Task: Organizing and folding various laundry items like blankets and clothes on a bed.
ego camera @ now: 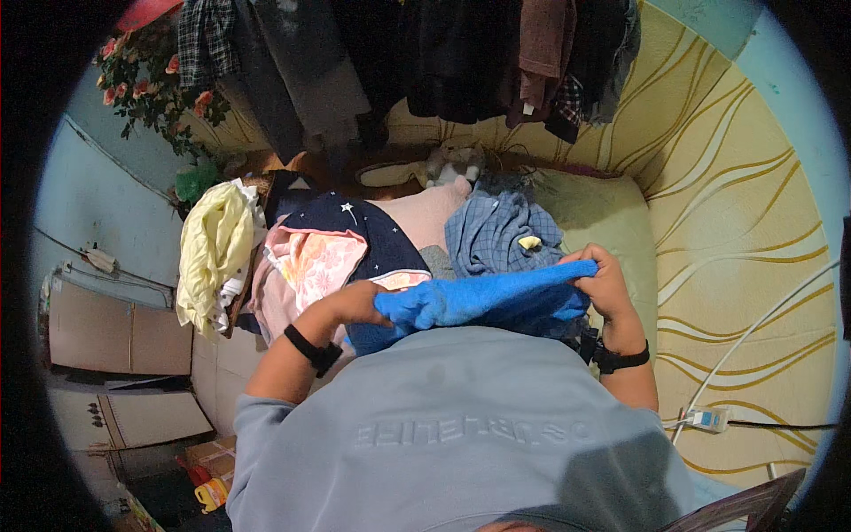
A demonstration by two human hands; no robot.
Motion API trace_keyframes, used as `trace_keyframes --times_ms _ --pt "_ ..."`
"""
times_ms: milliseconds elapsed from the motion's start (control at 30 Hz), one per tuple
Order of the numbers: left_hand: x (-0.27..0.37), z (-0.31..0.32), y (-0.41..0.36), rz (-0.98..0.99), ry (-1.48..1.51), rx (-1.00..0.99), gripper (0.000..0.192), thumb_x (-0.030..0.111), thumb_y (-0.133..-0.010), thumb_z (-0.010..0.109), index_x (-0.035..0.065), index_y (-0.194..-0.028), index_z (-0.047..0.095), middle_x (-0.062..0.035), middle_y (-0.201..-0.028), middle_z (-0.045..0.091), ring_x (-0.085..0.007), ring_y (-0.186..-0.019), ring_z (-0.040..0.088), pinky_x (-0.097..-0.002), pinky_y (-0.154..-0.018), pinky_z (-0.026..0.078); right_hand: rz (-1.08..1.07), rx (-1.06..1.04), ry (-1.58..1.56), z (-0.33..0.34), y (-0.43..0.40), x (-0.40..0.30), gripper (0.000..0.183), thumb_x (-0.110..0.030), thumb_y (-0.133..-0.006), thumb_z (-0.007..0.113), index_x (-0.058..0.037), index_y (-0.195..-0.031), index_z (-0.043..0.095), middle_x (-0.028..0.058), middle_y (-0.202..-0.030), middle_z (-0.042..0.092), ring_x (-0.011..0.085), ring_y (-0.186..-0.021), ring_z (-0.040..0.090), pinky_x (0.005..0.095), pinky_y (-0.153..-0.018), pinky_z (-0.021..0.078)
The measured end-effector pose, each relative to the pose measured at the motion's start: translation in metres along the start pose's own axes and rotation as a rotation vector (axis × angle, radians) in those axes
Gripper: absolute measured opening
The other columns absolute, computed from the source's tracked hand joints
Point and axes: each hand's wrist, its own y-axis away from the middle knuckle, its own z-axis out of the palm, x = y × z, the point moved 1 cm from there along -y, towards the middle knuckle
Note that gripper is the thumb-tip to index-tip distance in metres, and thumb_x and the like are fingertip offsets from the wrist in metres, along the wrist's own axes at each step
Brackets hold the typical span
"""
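A blue fuzzy cloth (485,292) is stretched between both hands, close to the person's chest. My left hand (362,302) grips its left end, and my right hand (598,272) pinches its upper right corner. Beyond the cloth lie a crumpled blue checked garment (492,229) with a small yellow piece on it, a dark navy fabric with white stars (382,239) and a pink floral cloth (319,256). The lower edge of the blue cloth is partly hidden by the grey sweatshirt.
Pale yellow fabric (216,253) hangs over a basket at the left. Dark clothes (459,60) hang overhead at the back. A patterned wall (738,266) closes off the right side, with a power socket (708,419) and white cable. A light green cushion-like surface (598,206) lies behind the right hand.
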Motion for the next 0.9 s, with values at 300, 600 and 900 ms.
trace_keyframes --times_ms 300,600,900 --pt "0.014 -0.077 0.061 0.107 -0.09 0.605 0.022 0.009 -0.062 0.073 0.0038 -0.078 0.059 -0.0076 -0.071 0.06 -0.021 -0.067 0.06 -0.0329 -0.063 0.046 -0.165 0.238 0.12 -0.006 0.012 -0.067 0.021 0.013 -0.069 0.055 -0.0045 -0.075 0.045 0.015 -0.092 0.065 0.017 -0.082 0.059 0.0275 -0.075 0.047" --pt "0.037 -0.126 0.09 0.347 0.7 0.585 0.023 0.007 -0.071 0.07 0.0077 -0.087 0.053 0.001 -0.078 0.053 -0.0072 -0.073 0.052 -0.0227 -0.064 0.044 -0.426 0.504 0.402 -0.041 0.008 -0.136 0.014 0.0 -0.078 0.061 -0.0044 -0.088 0.051 0.0016 -0.083 0.053 0.0108 -0.077 0.05 0.0234 -0.071 0.0418" --pt "0.106 -0.117 0.023 0.236 1.234 0.541 0.029 0.022 -0.092 0.052 0.0038 -0.115 0.05 -0.0069 -0.102 0.058 -0.016 -0.088 0.059 -0.0314 -0.076 0.051 -0.273 0.312 -0.188 0.035 -0.042 -0.147 0.018 -0.009 -0.081 0.064 -0.0046 -0.093 0.051 0.0039 -0.082 0.057 0.012 -0.072 0.056 0.0271 -0.065 0.0487"
